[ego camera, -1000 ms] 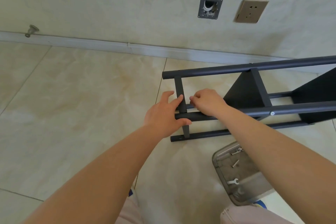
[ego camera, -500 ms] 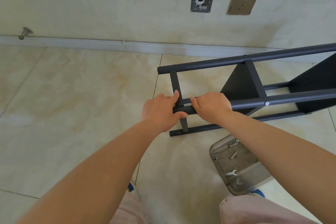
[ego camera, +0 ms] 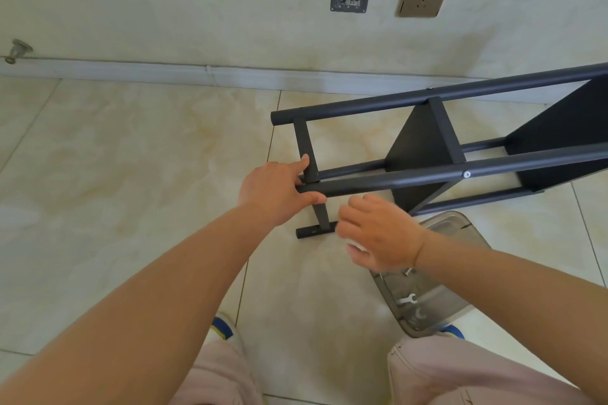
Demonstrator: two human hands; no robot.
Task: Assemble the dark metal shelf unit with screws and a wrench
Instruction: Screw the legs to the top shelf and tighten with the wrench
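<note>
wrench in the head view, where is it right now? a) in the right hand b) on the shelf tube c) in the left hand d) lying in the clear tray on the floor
d: the small wrench lies inside the clear tray by the person's knee, while the right hand hovers above it and the left hand holds the shelf frame.

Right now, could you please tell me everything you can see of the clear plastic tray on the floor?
The clear plastic tray is a shallow, smoky-transparent container with rounded corners and a raised rim. It lies flat on the tiled floor, at an angle, just in front of the dark shelf frame and beside the person's right knee. Inside it lie a small silver wrench and some other small metal pieces, too small to identify. The right hand and forearm pass in front of its far part and hide it; whether they touch it cannot be told.
</note>
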